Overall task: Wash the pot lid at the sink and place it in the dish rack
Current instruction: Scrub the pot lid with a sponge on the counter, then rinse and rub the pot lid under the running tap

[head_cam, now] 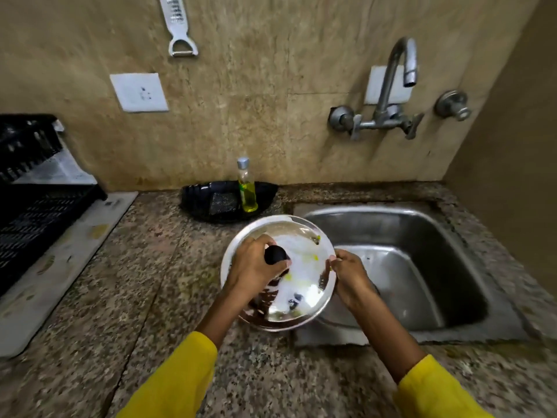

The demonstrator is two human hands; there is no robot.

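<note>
Pot lid (301,267): shiny steel, held tilted over the left edge of the sink (422,224), partly above the table (150,282); yellowish smears show on its face.
Left hand (256,267): fingers curled tight round the lid's black knob (275,254).
Right hand (351,276): fingers pinched closed on the lid's right rim.
Sleeves: yellow, on both forearms.
Tap (398,70): on the wall above the sink, no water visible at the spout.
Dish rack (36,212): black, far left on the table, well apart from the lid.
Black tray (196,194): at the wall behind the lid, holding a bottle (247,188) of yellow-green liquid and a dark sponge (223,203).
Wall: a white grater (177,22) hangs up high, a white socket plate (139,92) sits below it.
</note>
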